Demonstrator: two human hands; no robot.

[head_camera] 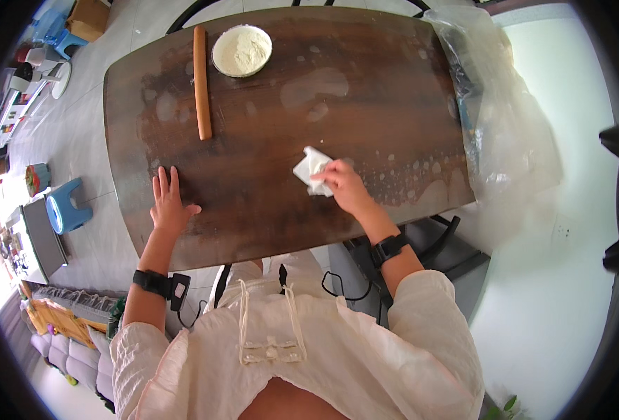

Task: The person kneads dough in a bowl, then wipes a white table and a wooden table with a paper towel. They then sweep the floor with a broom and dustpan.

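Observation:
My right hand grips a crumpled white tissue against the top of a dark wooden table. Flat on the table near its left front, my left hand rests with fingers spread and holds nothing. Pale dusty patches and whitish spots mark parts of the tabletop. Beyond both hands, a wooden rolling pin lies lengthwise away from me. Just right of its far part stands a white bowl containing white powder that looks like flour.
Clear plastic sheeting hangs over the table's right edge, beside a white wall. A dark chair stands below the right front edge. Blue stools and a cardboard box are on the floor to the left.

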